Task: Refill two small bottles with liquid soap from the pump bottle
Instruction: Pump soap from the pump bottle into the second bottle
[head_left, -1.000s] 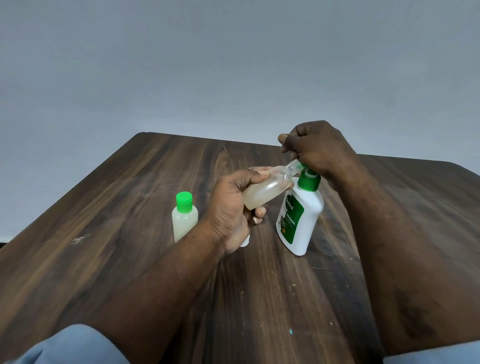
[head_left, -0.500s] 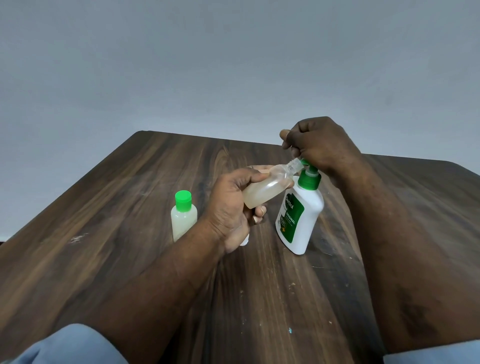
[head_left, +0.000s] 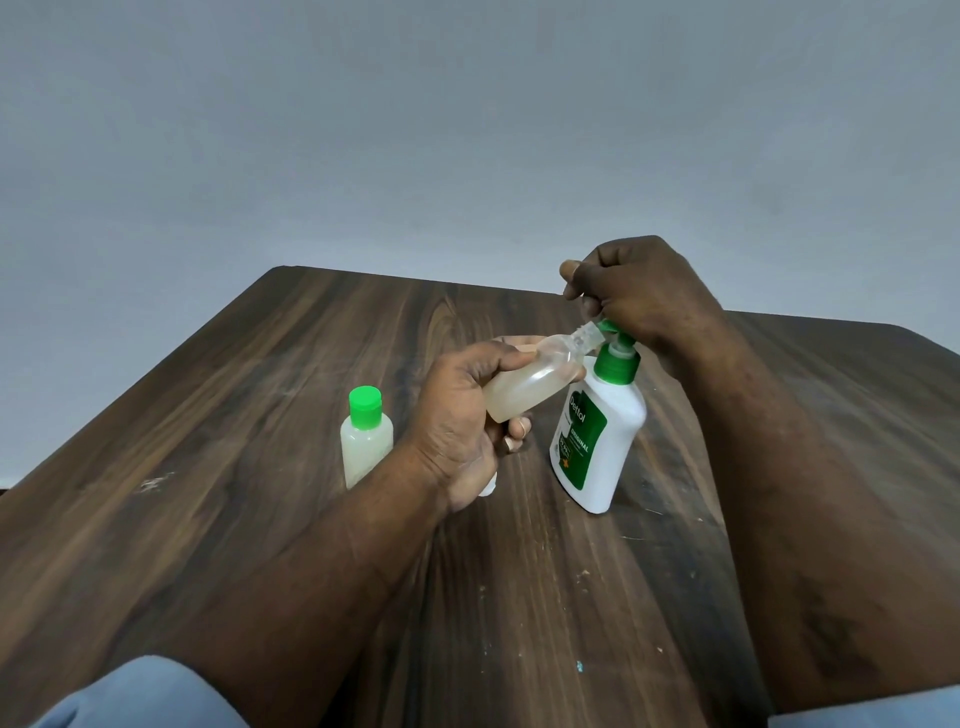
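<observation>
1. Head view is showing the left hand (head_left: 457, 415) grasping an open small bottle (head_left: 530, 384); its fingers (head_left: 511, 358) are clenching round the body, near the middle of the desk (head_left: 260, 493).
2. Its long axis is tilting up toward the far right corner, and the open mouth is meeting the green nozzle of the pump bottle (head_left: 597, 436).
3. The right hand (head_left: 644, 291) is sitting closed on the pump head, nearer to it than the left hand.
4. The held bottle is looking about half full of pale soap; I judge that more pumping is needed.
5. A second small bottle (head_left: 366, 447), with a green cap, is standing upright toward the left edge, filled with pale liquid.
</observation>
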